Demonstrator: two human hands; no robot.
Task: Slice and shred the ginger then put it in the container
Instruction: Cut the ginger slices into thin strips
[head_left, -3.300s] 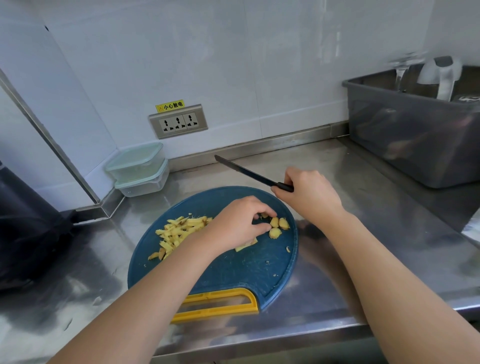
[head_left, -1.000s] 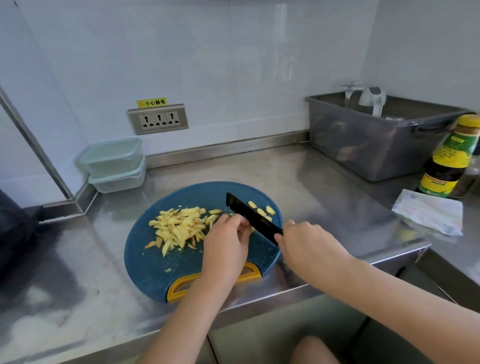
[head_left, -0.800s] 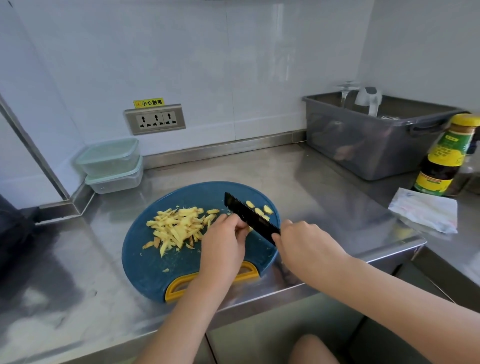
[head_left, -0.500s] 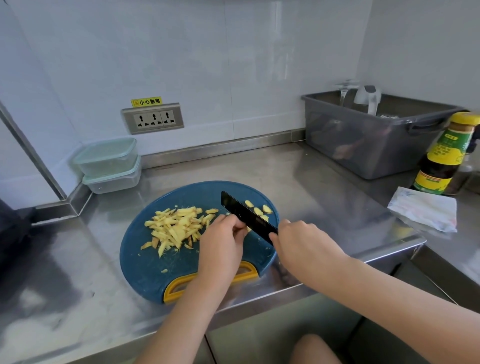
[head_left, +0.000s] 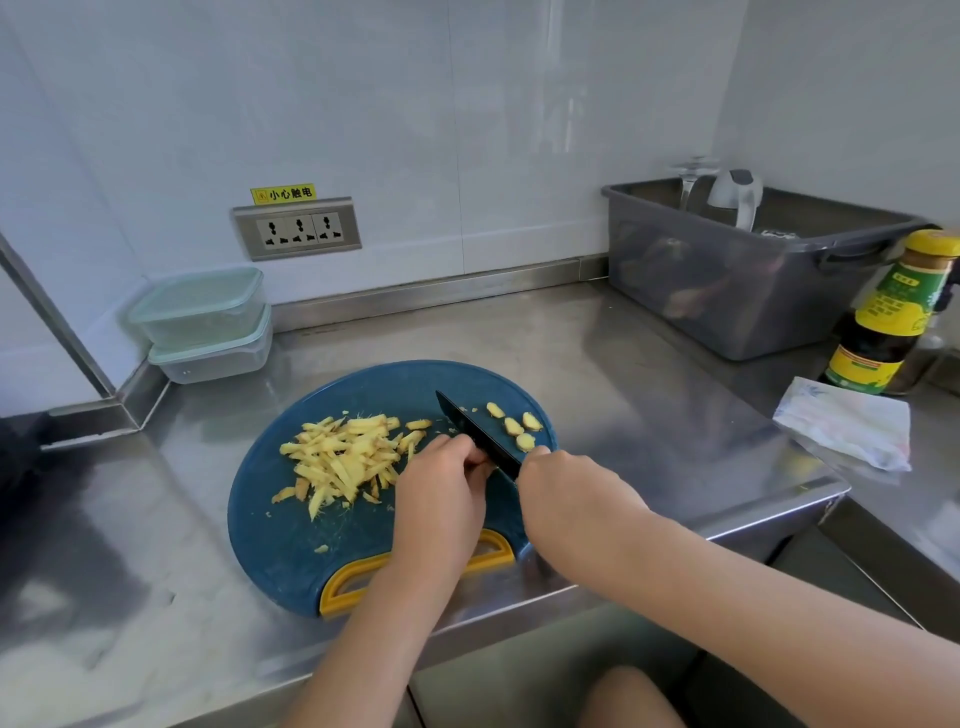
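Ginger is mostly a shred pile on the blue board, which sits at the front edge of the desk. A few uncut slices lie on the board's right side, beyond the knife. Left hand: fingers curled, tips bunched vs the blade flank, prob. pinning a slice hidden under them. Right hand: fingers wrapped round the handle. To shred well: knuckles fwd, tips tucked, blade tip down, thin even cuts, slices flat. Containers sit stacked at the back-left corner, lids on. Yellow tag over the socket reads 小心触电; label on the bottle at the right edge is unreadable.
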